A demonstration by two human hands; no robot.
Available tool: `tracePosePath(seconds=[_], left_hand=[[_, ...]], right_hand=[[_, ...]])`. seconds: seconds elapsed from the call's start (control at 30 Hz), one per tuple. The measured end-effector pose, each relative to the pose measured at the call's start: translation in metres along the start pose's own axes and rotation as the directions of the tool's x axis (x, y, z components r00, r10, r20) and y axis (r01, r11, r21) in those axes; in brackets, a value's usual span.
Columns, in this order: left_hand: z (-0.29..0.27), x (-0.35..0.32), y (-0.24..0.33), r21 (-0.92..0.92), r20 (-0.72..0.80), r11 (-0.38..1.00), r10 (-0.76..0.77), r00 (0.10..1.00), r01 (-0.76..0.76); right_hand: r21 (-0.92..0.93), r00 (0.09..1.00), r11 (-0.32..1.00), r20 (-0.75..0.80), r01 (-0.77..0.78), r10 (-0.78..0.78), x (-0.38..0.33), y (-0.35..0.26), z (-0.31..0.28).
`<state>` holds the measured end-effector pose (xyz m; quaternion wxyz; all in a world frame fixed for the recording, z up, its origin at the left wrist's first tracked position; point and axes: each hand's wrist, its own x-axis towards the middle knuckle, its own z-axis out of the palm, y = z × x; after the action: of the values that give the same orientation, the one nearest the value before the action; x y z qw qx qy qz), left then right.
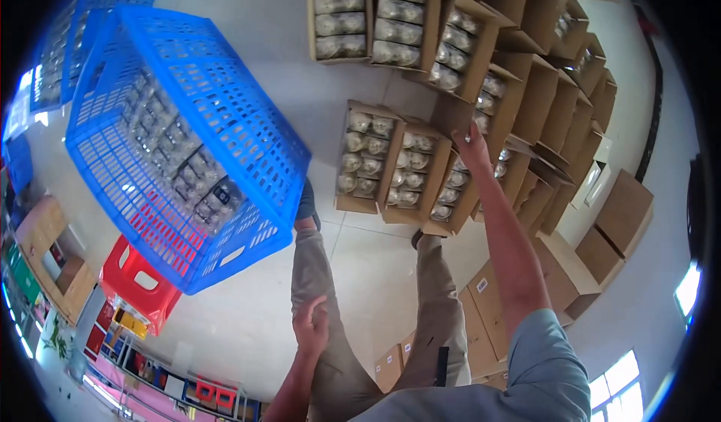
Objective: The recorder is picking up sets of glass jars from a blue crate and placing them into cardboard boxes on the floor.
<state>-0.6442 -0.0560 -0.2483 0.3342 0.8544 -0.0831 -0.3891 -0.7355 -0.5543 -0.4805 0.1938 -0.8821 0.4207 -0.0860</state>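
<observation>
Right arm [514, 245] is reaching forward, almost straight, right hand [472, 150] pinching a brown cardboard piece [451, 114] among open cartons [390, 168]. Left hand [310, 326] is hovering by the left leg [309, 260], half-curled, nothing visible in it.

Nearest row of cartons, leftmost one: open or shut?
Open: rows of clear-wrapped items show inside the cardboard carton from above, with no flap over them.

head view | left fisheye | looks down | left fingers [318, 314] near | floor [368, 268] farther
</observation>
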Motion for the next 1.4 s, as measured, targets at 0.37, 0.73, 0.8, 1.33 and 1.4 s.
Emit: tracePosePath(seconds=[0.37,0.73,0.8,1.33,1.4], left_hand=[[-0.037,0.016,-0.008,-0.043,-0.036,0.996,-0.074,0.997,0.072],[-0.052,0.044,-0.001,-0.091,-0.049,0.996,0.01,0.999,-0.015],[-0.071,0.05,0.009,-0.132,-0.089,0.976,0.163,0.983,-0.174],[-0.149,0.324,-0.079,-0.975,0.216,-0.117,-0.683,0.698,0.187],[-0.156,0.323,-0.096,-0.955,0.275,-0.137,-0.744,0.608,0.264]], right_hand=[[0.229,0.945,0.944,-0.171,-0.237,0.279,0.079,0.027,0.042],[0.254,0.923,0.889,0.163,-0.38,0.348,0.146,0.072,0.017],[0.435,0.911,0.805,0.101,-0.403,0.401,0.116,-0.001,0.018],[0.394,0.678,0.89,0.591,0.23,-0.437,0.104,-0.611,0.187],[0.337,0.661,0.909,0.627,0.247,-0.412,0.08,-0.588,0.218]])
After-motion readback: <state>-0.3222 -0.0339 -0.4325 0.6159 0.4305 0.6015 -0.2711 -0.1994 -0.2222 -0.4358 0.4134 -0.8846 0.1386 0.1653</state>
